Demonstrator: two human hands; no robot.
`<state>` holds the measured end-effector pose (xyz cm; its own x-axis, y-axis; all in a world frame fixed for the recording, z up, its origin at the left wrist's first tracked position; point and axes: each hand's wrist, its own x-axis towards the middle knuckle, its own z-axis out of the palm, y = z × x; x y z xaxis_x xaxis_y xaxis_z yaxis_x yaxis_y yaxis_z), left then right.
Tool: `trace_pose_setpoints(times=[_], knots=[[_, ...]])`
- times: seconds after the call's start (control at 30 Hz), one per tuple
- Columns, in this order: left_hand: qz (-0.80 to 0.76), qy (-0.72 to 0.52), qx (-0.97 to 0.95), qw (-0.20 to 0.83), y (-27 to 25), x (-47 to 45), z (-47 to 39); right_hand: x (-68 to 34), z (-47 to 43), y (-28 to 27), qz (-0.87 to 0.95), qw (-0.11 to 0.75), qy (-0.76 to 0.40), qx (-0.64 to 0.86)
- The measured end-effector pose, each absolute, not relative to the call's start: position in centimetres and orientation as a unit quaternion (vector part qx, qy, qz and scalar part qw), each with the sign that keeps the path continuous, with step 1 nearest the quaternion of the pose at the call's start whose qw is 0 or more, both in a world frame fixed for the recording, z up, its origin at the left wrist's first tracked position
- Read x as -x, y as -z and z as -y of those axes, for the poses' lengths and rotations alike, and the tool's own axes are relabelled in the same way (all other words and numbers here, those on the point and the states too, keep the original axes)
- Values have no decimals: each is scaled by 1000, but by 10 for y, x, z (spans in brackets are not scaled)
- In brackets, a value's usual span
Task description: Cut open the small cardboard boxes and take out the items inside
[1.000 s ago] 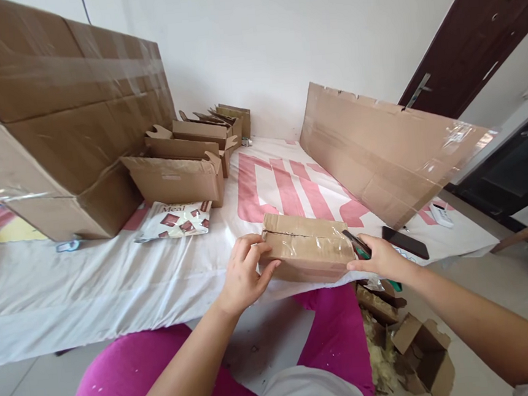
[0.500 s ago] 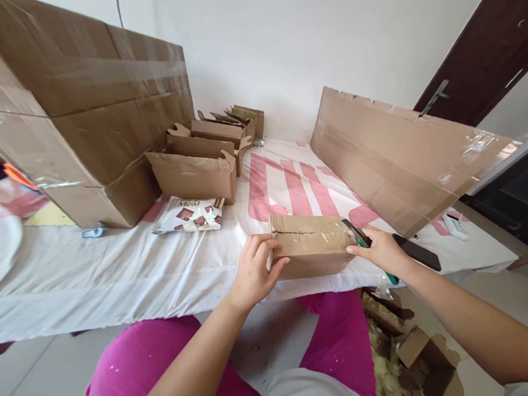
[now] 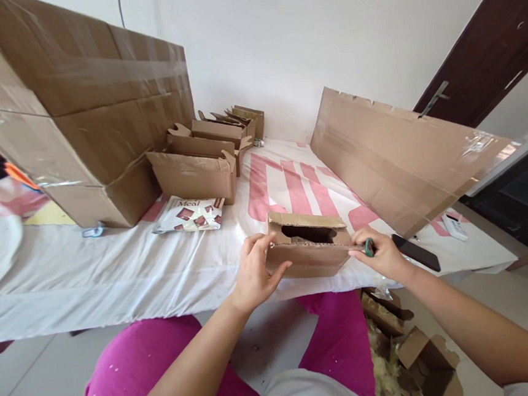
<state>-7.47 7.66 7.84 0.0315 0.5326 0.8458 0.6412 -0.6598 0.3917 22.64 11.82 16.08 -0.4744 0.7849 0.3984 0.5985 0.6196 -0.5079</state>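
Note:
A small cardboard box [image 3: 311,261] stands at the table's near edge, its top flaps parted and the inside dark. My left hand [image 3: 256,272] grips the box's left end, with the fingertips at the upper corner and the thumb along the front. At the right end, my right hand [image 3: 377,253] is closed around a tool with a green handle [image 3: 369,248]. The tool's kind is hidden by the fingers. That hand's thumb and forefinger also touch the front flap's edge.
Large taped cartons [image 3: 98,101] stand left. Several open small boxes [image 3: 192,170] line up beside them, behind a printed packet [image 3: 191,215]. To the right are a leaning cardboard sheet [image 3: 393,149], a phone [image 3: 417,252] and a white device [image 3: 454,228]. Discarded boxes [image 3: 429,362] lie on the floor.
The box's closed top has come open, the front flap lifting toward me. My right hand has turned, so the green handle now points at me. My left hand stays at the left end.

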Motion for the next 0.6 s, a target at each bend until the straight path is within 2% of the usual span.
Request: trace_pose_setpoints(times=[0.1,0.23,0.3,0.4,0.5,0.6], knots=[[372,577,726,42,-82,76,-77,-229,-111,-157,885,323,-129,309],[349,587,730,41,-82,78,-79,-236,-108,-151,900,310,-121,283],[348,585,732,38,-80,78,-80,-240,-109,-147,888,310,-121,318],[343,583,736,33,-79,79,-80,-246,-119,-135,813,338,-132,454],[350,584,731,41,-78,78,-80,-250,-136,-113,687,368,-219,587],[364,587,722,47,-78,78,-79,-247,-150,-88,612,379,-313,619]])
